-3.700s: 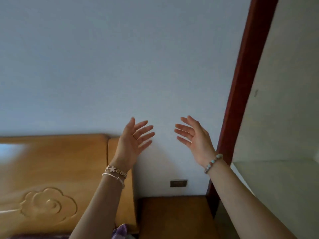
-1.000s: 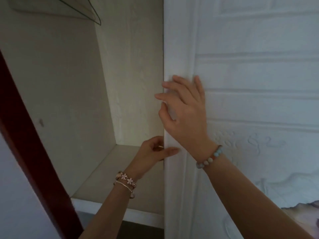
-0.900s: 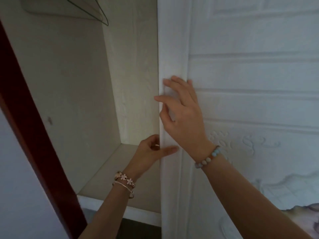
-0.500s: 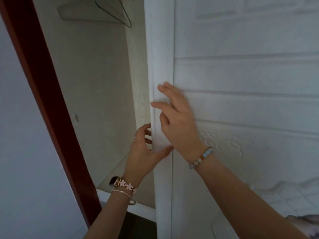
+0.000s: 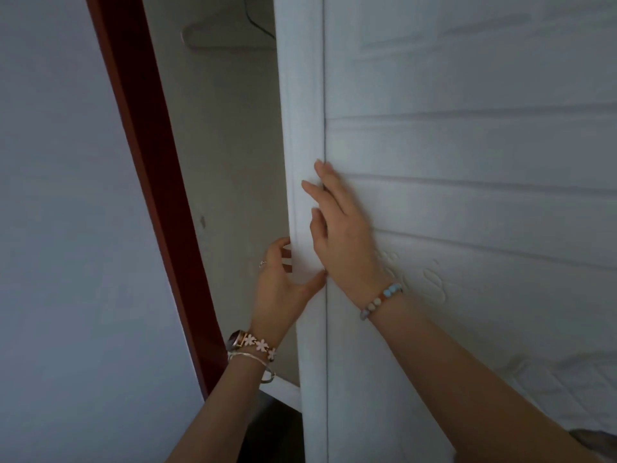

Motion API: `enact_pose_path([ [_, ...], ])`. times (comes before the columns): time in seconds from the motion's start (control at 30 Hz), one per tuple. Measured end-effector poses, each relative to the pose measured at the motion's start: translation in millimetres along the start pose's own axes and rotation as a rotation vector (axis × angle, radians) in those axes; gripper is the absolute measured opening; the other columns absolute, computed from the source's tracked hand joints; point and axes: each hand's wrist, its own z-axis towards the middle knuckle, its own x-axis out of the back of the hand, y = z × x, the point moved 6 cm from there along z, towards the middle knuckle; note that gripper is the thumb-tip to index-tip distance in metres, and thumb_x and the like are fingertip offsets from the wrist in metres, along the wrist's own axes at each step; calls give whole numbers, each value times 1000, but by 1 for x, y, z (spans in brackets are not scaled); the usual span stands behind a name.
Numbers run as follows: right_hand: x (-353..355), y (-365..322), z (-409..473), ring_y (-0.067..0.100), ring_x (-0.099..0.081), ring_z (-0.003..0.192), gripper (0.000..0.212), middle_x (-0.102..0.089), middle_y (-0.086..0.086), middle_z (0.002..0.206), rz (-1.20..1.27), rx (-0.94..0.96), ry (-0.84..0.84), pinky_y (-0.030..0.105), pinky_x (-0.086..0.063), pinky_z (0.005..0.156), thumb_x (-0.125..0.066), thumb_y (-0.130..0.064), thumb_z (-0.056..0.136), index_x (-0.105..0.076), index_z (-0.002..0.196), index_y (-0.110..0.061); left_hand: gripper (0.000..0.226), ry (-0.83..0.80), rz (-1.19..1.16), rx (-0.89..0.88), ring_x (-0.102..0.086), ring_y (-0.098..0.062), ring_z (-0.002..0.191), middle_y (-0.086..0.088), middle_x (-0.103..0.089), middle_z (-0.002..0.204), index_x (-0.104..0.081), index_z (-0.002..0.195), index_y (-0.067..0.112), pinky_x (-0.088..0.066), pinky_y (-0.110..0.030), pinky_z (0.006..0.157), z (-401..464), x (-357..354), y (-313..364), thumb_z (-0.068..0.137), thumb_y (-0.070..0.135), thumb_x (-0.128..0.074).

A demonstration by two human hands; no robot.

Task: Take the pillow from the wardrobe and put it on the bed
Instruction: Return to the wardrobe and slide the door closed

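The white wardrobe door [image 5: 467,145] fills the right of the view, with carved panels. My left hand [image 5: 280,285] curls around the door's left edge [image 5: 305,128], fingers behind it and thumb in front. My right hand [image 5: 344,238] lies flat on the door's face just right of that edge, fingers spread. The wardrobe's inside [image 5: 227,155] shows as a narrow gap left of the door, pale and bare. No pillow and no bed are in view.
A dark red wooden frame [image 5: 150,182] runs slantwise along the wardrobe's left side, with a plain white wall [image 5: 66,228] beyond it. A wire hanger [image 5: 257,21] hangs at the top of the gap. A white shelf edge [image 5: 280,392] shows below my left wrist.
The sliding door has moved left, so the gap into the wardrobe is much narrower. Both hands have travelled with the door's edge. The shelf is now mostly covered.
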Motion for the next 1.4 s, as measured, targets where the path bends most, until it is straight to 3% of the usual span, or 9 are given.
enact_pose_path([
  [0.2, -18, -1, -11, 18, -48, 138, 45, -49, 10, 152, 45, -57, -132, 26, -38, 113, -53, 2, 97, -54, 141, -4, 83, 37, 120, -11, -49, -10, 109, 6, -48, 126, -40, 146, 14, -39, -17, 84, 9, 15, -8, 78, 36, -82],
  [0.5, -23, -4, -20, 25, -59, 127, 42, -60, 12, 141, 21, -48, -212, 40, -53, 101, -59, -2, 93, -60, 135, -6, 81, 31, 281, 112, -50, -30, 132, -14, -46, 151, -28, 155, 8, -43, -44, 110, 16, 38, -18, 92, 40, -67],
  [0.67, -23, -4, -26, 31, -66, 117, 36, -65, 17, 133, -9, -6, -186, 44, -58, 91, -65, 5, 84, -70, 119, -1, 54, 26, 292, 176, -57, -36, 126, -23, -56, 143, -38, 149, 4, -41, -29, 98, 4, 30, -16, 103, 30, -50],
  [0.83, -21, -13, -29, 35, -64, 119, 28, -66, 18, 132, -91, 45, -193, 49, -57, 93, -61, -1, 86, -74, 111, 1, 58, -171, 26, 307, -49, -19, 131, -18, -10, 167, -9, 160, 25, -34, -18, 89, -6, -6, -15, 107, 36, -29],
  [0.93, -20, -20, -31, 34, -47, 140, 46, -59, 13, 142, -370, 116, -275, 61, -34, 113, -39, -30, 94, -73, 117, -8, 59, -144, -88, 350, -46, -13, 132, -15, -2, 168, 3, 158, 37, -31, -17, 92, -2, -7, -17, 106, 37, -27],
  [1.0, -19, -13, -34, 31, -18, 153, 46, -35, 6, 162, -563, 75, -348, 64, 3, 119, -43, -32, 96, -61, 135, -17, 59, -155, -117, 366, -18, -23, 152, -13, 18, 167, 6, 157, 37, -22, -25, 102, 0, -7, -19, 106, 38, -25],
  [1.07, -13, -5, -39, 30, 1, 155, 53, -14, 1, 169, -634, 37, -356, 61, 23, 114, -55, -25, 93, -50, 146, -22, 61, -164, -148, 405, 1, -25, 155, -6, 33, 162, 9, 156, 38, -16, -36, 114, 2, -8, -24, 106, 41, -25],
  [1.17, 4, 0, -45, 31, -6, 155, 59, -17, 2, 168, -696, 22, -280, 64, 16, 115, -65, -22, 85, -54, 143, -25, 65, -129, -204, 445, 5, -26, 155, 0, 36, 161, 10, 155, 41, -11, -49, 120, 9, -3, -31, 104, 49, -29],
  [1.4, 35, 15, -56, 29, -17, 154, 59, -24, 2, 166, -777, 67, -139, 64, 8, 117, -67, -26, 87, -52, 144, -28, 75, -67, -246, 497, 8, -22, 154, 0, 31, 164, 4, 159, 33, -6, -52, 120, 33, 20, -55, 100, 60, -35],
])
